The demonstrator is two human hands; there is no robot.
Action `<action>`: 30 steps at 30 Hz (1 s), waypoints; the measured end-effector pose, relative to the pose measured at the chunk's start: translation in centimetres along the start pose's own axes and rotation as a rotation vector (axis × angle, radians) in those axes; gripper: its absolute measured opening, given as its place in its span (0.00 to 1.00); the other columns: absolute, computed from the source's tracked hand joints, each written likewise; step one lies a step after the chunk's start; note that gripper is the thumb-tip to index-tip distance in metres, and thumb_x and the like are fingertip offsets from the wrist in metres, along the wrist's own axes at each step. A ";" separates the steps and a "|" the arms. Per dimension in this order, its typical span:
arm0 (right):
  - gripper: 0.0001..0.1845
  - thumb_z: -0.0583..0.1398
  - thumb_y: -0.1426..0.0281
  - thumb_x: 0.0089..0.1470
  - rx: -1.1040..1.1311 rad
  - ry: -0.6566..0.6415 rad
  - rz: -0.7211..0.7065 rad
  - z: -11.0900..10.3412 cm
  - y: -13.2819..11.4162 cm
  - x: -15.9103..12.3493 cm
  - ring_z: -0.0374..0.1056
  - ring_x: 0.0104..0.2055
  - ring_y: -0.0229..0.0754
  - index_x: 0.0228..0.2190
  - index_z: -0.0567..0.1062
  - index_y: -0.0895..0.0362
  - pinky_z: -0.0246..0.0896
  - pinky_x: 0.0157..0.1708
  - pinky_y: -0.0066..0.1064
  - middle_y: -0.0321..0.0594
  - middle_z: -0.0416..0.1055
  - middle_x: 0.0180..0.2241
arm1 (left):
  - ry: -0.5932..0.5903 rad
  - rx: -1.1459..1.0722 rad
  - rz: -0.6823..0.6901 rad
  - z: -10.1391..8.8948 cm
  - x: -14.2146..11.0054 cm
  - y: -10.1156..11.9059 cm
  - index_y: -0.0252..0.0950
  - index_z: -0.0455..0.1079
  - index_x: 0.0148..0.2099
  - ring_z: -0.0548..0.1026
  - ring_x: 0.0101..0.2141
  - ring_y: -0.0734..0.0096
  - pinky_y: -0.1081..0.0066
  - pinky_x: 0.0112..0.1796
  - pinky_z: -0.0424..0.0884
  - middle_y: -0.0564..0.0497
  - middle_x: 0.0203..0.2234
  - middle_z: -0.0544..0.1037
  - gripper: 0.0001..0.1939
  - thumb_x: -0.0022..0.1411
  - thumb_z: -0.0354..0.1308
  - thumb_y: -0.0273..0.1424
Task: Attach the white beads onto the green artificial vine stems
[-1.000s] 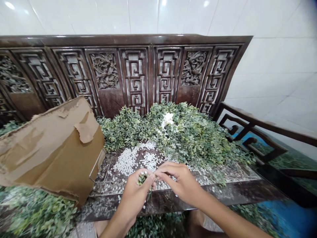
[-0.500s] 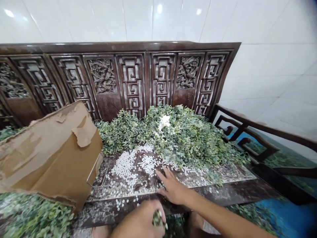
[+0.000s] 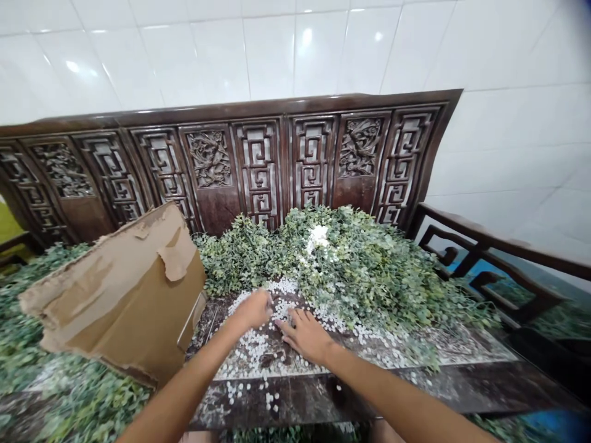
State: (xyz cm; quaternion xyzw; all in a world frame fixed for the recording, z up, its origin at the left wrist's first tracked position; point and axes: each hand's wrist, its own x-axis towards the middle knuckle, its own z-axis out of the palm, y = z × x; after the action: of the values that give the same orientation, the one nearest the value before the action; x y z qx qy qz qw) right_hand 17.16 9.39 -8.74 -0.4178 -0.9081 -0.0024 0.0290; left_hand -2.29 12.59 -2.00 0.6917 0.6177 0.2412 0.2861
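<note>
Small white round pieces lie scattered over the dark wooden seat. My left hand is over the loose white pieces, its fingers curled closed; whatever they hold is hidden. Just to its right, my right hand rests low over the pieces, fingers stretched out and slightly apart. Behind both hands spreads a large heap of artificial green foliage. On top of that heap sits a clump of white pieces.
A torn cardboard piece stands tilted at left, a thin metal wire by its right edge. More foliage lies below it. Behind rises the bench's carved backrest; its armrest is at right.
My left hand has moved forward from the seat's front edge to the white pieces; the green sprig seen in it is no longer visible. My view has tilted up and shifted left.
</note>
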 end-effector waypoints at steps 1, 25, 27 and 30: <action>0.22 0.53 0.63 0.63 -0.024 0.006 -0.016 0.0 0.1 0.2 0.62 0.54 0.58 0.57 0.64 0.52 0.61 0.48 0.51 0.57 0.64 0.55 | 0.016 0.065 -0.015 -0.5 1.9 -0.4 0.36 0.75 0.37 0.76 0.40 0.60 0.64 0.41 0.72 0.45 0.40 0.78 0.09 0.52 0.66 0.32; 0.14 0.48 0.75 0.64 0.728 0.106 0.502 0.2 2.1 1.9 0.70 0.44 0.47 0.35 0.73 0.60 0.64 0.45 0.38 0.48 0.72 0.39 | 0.489 -0.024 0.003 -6.5 8.1 -3.1 0.34 0.67 0.53 0.75 0.43 0.63 0.58 0.42 0.74 0.45 0.48 0.73 0.17 0.65 0.56 0.35; 0.13 0.50 0.70 0.65 0.910 0.104 0.634 0.1 2.0 2.4 0.70 0.43 0.46 0.39 0.73 0.61 0.66 0.44 0.40 0.47 0.72 0.41 | 0.554 -0.101 -0.032 -7.0 7.9 -2.5 0.34 0.67 0.53 0.75 0.43 0.62 0.58 0.42 0.74 0.45 0.48 0.73 0.17 0.65 0.56 0.36; 0.16 0.58 0.65 0.61 1.185 0.054 0.775 -0.3 2.0 3.0 0.70 0.44 0.45 0.48 0.70 0.59 0.69 0.42 0.42 0.45 0.70 0.47 | 0.635 -0.213 -0.065 -8.0 7.6 -1.2 0.33 0.68 0.51 0.75 0.41 0.65 0.60 0.41 0.74 0.46 0.45 0.74 0.15 0.65 0.56 0.36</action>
State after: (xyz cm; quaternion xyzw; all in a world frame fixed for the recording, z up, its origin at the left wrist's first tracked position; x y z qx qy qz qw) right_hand 16.76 12.95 -8.29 -0.6247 -0.5412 0.4923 0.2728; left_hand -7.70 20.97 2.77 0.5282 0.6691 0.4986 0.1574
